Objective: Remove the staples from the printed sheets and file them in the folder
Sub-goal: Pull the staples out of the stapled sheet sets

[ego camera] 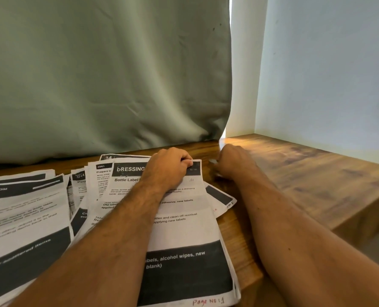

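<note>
Pressing down on top printed sheet (179, 209), left hand (168, 168) curls fingers over its upper right corner. Header reads "DRESSING", below "Bottle Label"; red handwriting at bottom says "Page No: 1". Right hand (232, 161) rests just beside on wooden table (294, 169), fingers curled around small pale object, blurred. More sheets (25, 213) fanned left, one marked "3561".

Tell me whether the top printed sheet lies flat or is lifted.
Flat: the top printed sheet lies on the pile, and the left hand grips its upper right corner.
</note>
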A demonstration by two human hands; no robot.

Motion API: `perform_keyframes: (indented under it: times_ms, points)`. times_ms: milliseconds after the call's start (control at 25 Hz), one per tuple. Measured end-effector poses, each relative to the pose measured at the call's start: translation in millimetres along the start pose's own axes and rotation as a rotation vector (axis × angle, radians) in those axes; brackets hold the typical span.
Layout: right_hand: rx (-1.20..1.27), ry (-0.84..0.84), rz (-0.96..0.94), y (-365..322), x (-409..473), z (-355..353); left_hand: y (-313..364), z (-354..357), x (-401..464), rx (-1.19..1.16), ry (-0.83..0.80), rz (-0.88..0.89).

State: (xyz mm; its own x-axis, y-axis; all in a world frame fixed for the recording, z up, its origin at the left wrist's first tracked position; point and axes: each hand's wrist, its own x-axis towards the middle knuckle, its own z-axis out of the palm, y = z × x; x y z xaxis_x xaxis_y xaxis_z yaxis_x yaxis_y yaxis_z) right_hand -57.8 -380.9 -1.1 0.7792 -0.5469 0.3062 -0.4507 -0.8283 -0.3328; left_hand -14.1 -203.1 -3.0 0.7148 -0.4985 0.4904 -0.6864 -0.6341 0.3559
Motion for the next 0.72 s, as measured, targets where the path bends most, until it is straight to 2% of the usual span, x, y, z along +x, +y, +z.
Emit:
perform_keyframes:
  times_ms: [160,240,360,560,720]
  points:
    - [0.723,0.138,-0.079,-11,-9,-7,3,-6,-1,0.033,0.019,-0.008]
    - [0.982,0.144,-0.084,-18,-11,-9,5,-9,-1,0.044,0.036,-0.016]
    - [1.181,0.1,-0.015,-21,-11,-10,5,-15,0,0.078,0.069,-0.03]
    - [1.57,-0.13,0.159,-22,-18,-19,-2,-19,0,0.131,0.103,-0.057]
    - [1.618,-0.341,0.203,-25,-24,-19,-4,-19,1,0.165,0.109,-0.058]
